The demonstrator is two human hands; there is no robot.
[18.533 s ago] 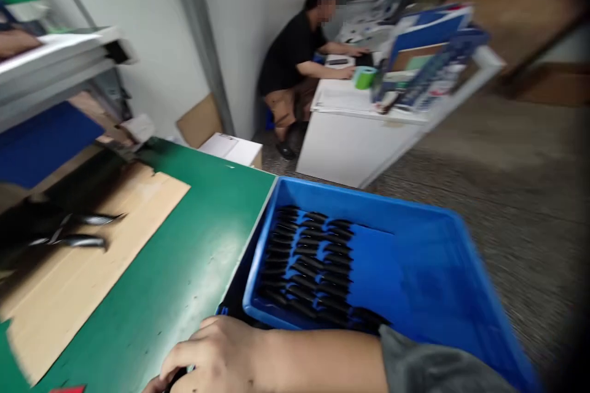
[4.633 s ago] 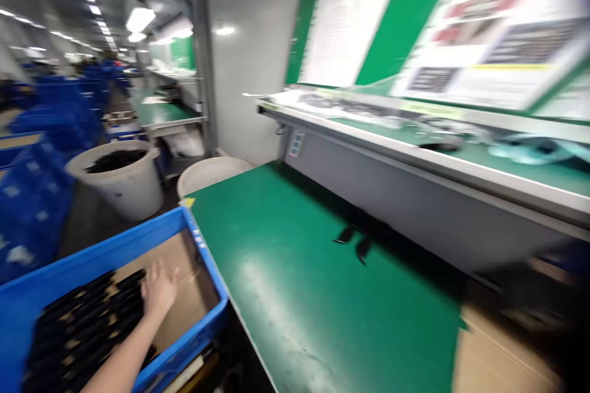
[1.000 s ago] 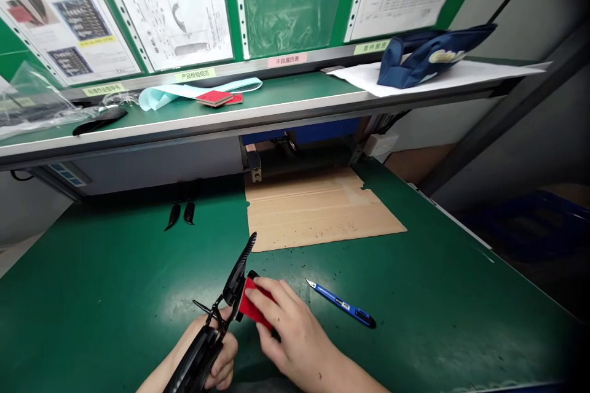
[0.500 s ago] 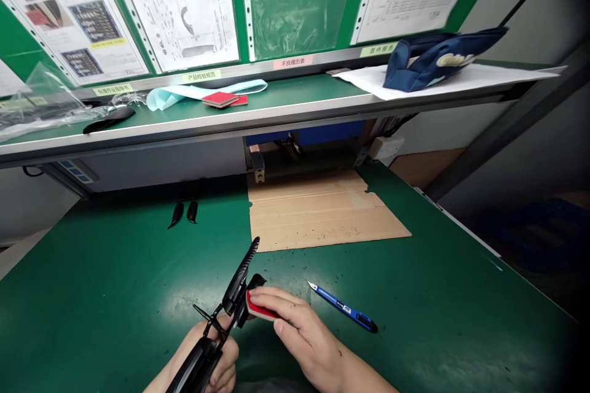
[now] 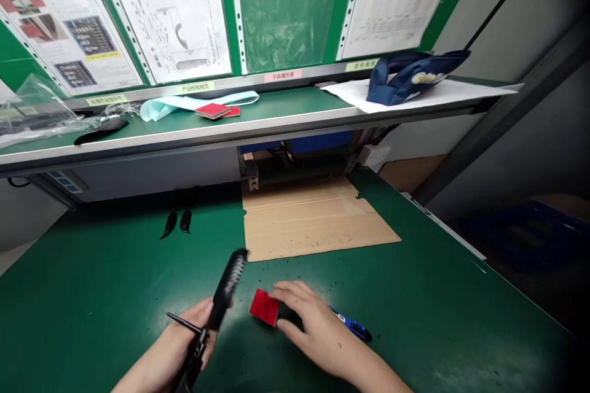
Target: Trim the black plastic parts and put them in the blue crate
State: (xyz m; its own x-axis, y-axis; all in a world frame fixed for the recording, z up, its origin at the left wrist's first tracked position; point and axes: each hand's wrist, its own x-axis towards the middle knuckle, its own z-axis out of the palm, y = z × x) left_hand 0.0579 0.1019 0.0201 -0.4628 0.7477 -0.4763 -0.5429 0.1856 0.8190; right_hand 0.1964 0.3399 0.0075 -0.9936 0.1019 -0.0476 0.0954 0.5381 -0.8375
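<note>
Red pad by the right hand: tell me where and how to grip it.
I'd pinch the red pad by its near and far edges, thumb against fingers, coming from the right. It looks flat and square, red face up, so its edges should give a sure hold. The right hand is on that side, while the left hand holds the black part to its left.

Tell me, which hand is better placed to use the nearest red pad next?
Probably the right hand: its fingers are at the edge of the red pad, while the left hand is occupied gripping the black part.
</note>
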